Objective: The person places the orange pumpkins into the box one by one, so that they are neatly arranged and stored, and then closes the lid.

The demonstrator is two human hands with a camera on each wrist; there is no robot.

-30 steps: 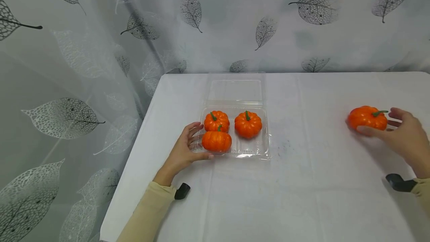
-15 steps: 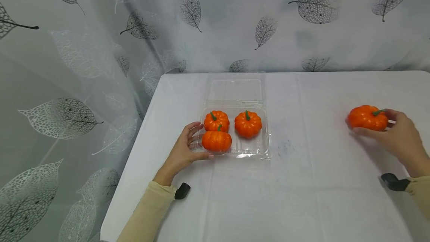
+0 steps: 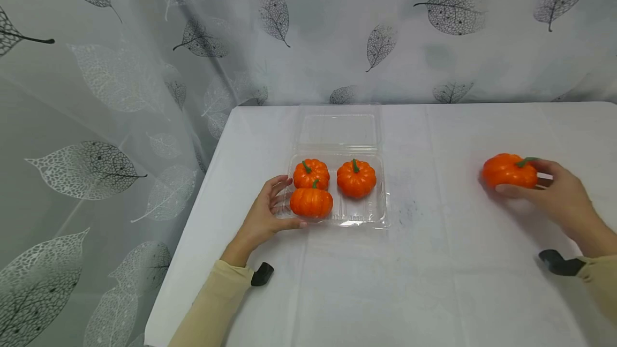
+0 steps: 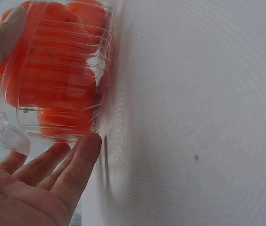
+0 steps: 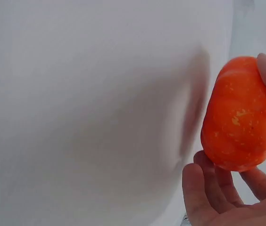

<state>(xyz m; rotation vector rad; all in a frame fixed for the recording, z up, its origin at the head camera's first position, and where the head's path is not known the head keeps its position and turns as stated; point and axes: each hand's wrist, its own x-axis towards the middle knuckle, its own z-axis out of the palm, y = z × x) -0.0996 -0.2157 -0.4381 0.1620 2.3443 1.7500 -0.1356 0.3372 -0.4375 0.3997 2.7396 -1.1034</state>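
On the right of the head view, my right hand (image 3: 561,197) holds a small orange toy pumpkin (image 3: 508,171) with a green stem, thumb on one side and fingers on the other. The right wrist view shows this pumpkin (image 5: 241,115) close over the cloth, its shadow beside it. My left hand (image 3: 265,210) grips the near left corner of a clear plastic clamshell box (image 3: 354,213), its thumb (image 4: 3,42) over the rim and fingertips at the wall. Inside the box lie three similar pumpkins: one at back left (image 3: 310,174), one at front left (image 3: 311,203), one at right (image 3: 356,179).
The box's clear lid (image 3: 337,128) lies folded open toward the back edge. A white cloth (image 3: 385,288) covers the table. Leaf-patterned curtains (image 3: 328,31) hang behind and to the left. A black wrist camera mount (image 3: 561,263) sits under the right wrist.
My right hand has closed more firmly round the pumpkin and moved it a little to the left. The left hand, the box and the pumpkins in it have stayed in place.
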